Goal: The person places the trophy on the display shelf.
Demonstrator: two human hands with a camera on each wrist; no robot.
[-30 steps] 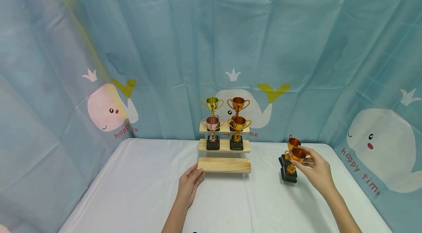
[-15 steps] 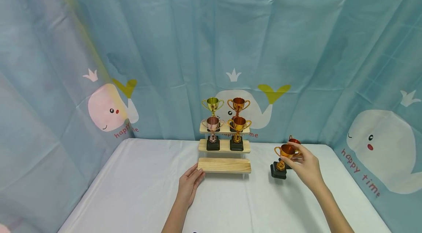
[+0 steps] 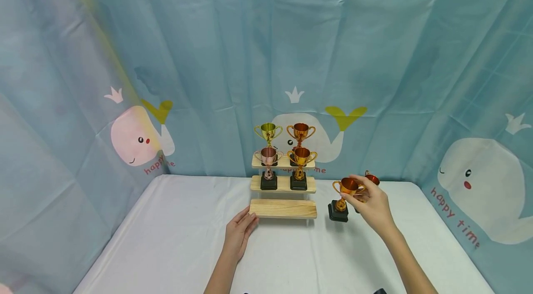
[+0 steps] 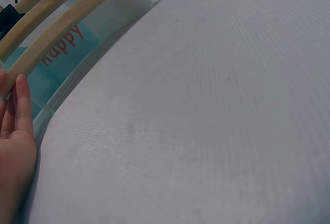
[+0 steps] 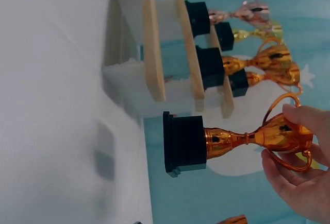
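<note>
My right hand point(image 3: 372, 206) pinches an orange-gold trophy cup point(image 3: 341, 205) by its bowl, to the right of a three-tier wooden display stand point(image 3: 283, 209). The trophy is nearly upright, and the right wrist view shows its black base point(image 5: 186, 142) raised off the white cloth. At the stand's left end, my left hand point(image 3: 240, 235) grips the corner of the lowest plank, which bears nothing. In the left wrist view the fingers point(image 4: 23, 105) press the plank point(image 4: 67, 26) from below. A pink trophy point(image 3: 269, 174) and a gold trophy point(image 3: 299, 171) stand on the middle tier.
On the top tier are a yellow-gold trophy point(image 3: 268, 131) and a bronze-coloured trophy point(image 3: 301, 132). Another reddish-gold trophy point(image 3: 372, 178) stands behind my right hand, partly hidden. White cloth covers the table point(image 3: 179, 238); a blue curtain point(image 3: 200, 76) hangs behind.
My right hand has carried the trophy leftward from beside the other loose one, closer to the stand. The left hand has stayed at the plank's corner.
</note>
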